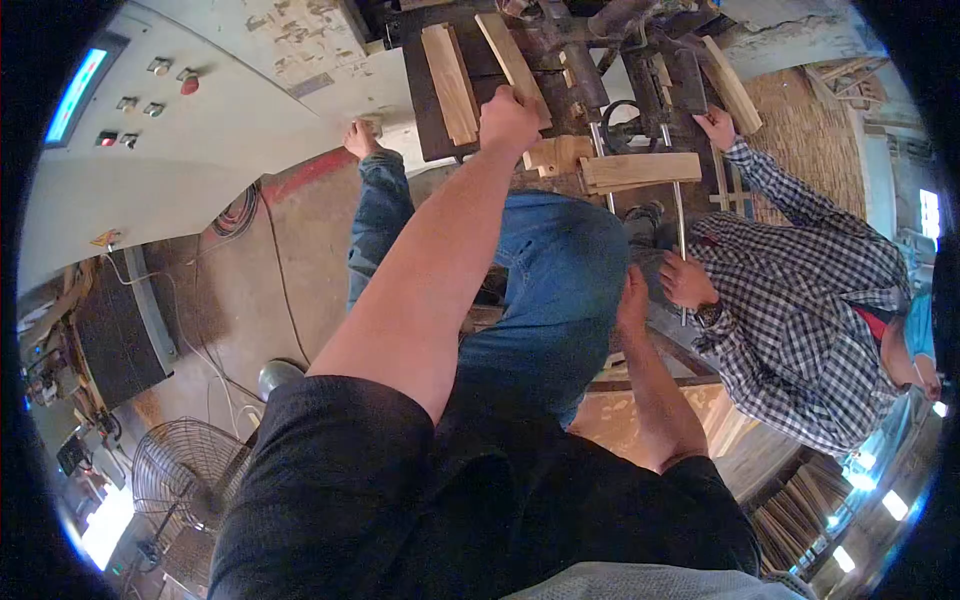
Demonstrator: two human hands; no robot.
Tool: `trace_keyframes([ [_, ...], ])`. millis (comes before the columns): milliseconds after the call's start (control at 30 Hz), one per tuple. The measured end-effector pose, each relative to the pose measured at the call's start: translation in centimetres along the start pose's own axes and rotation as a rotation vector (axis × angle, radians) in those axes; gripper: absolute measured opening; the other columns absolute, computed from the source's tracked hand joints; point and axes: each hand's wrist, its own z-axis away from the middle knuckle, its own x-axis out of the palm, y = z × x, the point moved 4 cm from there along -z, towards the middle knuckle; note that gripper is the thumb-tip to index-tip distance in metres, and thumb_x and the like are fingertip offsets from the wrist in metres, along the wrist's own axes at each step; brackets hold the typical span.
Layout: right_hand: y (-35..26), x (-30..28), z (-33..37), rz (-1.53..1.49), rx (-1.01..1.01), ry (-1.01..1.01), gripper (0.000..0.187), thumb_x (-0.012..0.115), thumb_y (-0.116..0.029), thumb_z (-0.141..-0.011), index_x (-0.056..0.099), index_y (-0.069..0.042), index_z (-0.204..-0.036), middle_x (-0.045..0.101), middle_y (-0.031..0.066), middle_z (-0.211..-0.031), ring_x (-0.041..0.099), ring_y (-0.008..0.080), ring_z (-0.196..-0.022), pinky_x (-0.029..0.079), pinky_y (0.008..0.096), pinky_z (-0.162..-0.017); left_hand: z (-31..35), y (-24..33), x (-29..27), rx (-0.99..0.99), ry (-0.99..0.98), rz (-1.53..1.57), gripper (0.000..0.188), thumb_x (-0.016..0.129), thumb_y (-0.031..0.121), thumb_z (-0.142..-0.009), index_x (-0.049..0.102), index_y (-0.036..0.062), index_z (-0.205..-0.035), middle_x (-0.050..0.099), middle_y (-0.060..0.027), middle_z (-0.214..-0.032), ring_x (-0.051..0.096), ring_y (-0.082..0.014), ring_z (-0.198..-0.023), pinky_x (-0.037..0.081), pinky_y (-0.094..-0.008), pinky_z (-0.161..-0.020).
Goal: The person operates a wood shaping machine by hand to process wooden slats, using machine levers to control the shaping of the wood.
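Note:
My left hand point(508, 118) reaches forward over a dark work table, its fingers closed around the near end of a pale wooden slat point(507, 60). Left of it, two more wooden strips point(450, 82) lie side by side on the same surface. Just below my fingers sits a short wooden block point(556, 155) with a hole in it. Further right, a small stack of wooden pieces point(642, 171) rests across two metal rods. Against my jeans, by the knee, my right hand point(632, 300) lies with its fingers stretched out, holding nothing I can see.
A co-worker in a checked shirt point(790, 320) is on the right, one hand point(686, 280) at a metal rod, the other point(717, 128) by a wooden board point(732, 85). A machine cabinet with buttons point(190, 84) stands left. Cables point(275, 260) and a fan point(190, 470) occupy the floor.

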Motion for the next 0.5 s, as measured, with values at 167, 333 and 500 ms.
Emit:
trace_keyframes([
  [167,-0.7,-0.3,0.2,-0.03,-0.113,0.11,0.026,0.045,-0.019,-0.101,0.062,-0.001,-0.106,0.065,0.0194,-0.099,0.062,0.0332,-0.089,0.047,0.0394,-0.082,-0.7,-0.9,1.0,-0.042,0.074,0.012,0.037,0.057,0.027,-0.092,0.057,-0.0014,-0.116,0.071,-0.0208,-0.094,0.073,-0.0288,-0.073,0.058,-0.0402,-0.075],
  [333,-2.7,-0.7,1.0,-0.14,-0.006,0.069,0.022,0.047,-0.018,-0.099,0.059,0.001,-0.097,0.062,0.0172,-0.088,0.058,0.0251,-0.081,0.047,0.0365,-0.078,-2.2,1.0,2.0,-0.184,0.12,0.003,0.04,0.054,0.028,-0.09,0.058,0.0032,-0.121,0.063,-0.0262,-0.118,0.061,-0.0422,-0.111,0.049,-0.0484,-0.096],
  [500,-0.8,-0.1,0.0,-0.04,-0.039,0.053,0.022,0.05,-0.019,-0.098,0.056,0.001,-0.094,0.06,0.019,-0.083,0.056,0.0284,-0.075,0.046,0.0394,-0.073,-7.6,1.8,0.2,-0.106,0.199,0.096,0.038,0.061,0.022,-0.085,0.059,0.0043,-0.119,0.065,-0.0244,-0.116,0.062,-0.0403,-0.109,0.051,-0.0478,-0.094],
])
